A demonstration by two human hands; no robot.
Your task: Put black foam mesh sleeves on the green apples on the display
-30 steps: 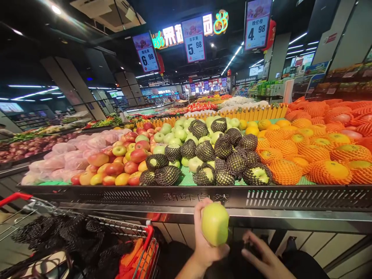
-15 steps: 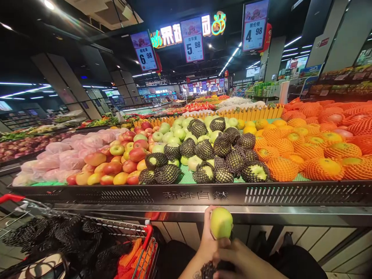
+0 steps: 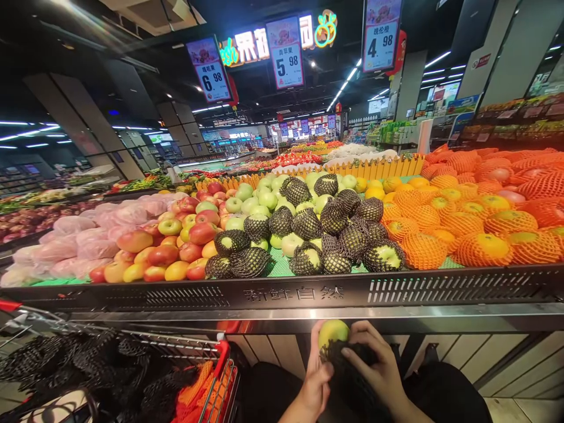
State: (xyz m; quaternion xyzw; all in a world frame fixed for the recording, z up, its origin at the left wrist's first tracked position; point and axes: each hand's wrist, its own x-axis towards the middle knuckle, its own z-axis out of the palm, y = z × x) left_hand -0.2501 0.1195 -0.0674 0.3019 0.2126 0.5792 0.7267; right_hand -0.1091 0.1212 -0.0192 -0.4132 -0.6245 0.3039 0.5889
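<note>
Low in the head view, my left hand (image 3: 316, 376) is wrapped round a green apple (image 3: 333, 331) from the left side. My right hand (image 3: 378, 367) grips a black foam net sleeve (image 3: 348, 367) that covers the apple's lower part; only the top of the apple shows. Both hands are just below the front rail of the fruit stand (image 3: 308, 291). On the stand lie green apples in black nets (image 3: 335, 235).
A shopping cart (image 3: 114, 370) at the lower left holds loose black nets and some orange ones. The stand also carries red and yellow apples (image 3: 176, 247), pink-wrapped fruit (image 3: 74, 241) and oranges in orange nets (image 3: 480, 226). Price signs (image 3: 286, 56) hang overhead.
My right hand came up with the black net and drew it over the lower part of the apple. The apple has sunk slightly lower in the view.
</note>
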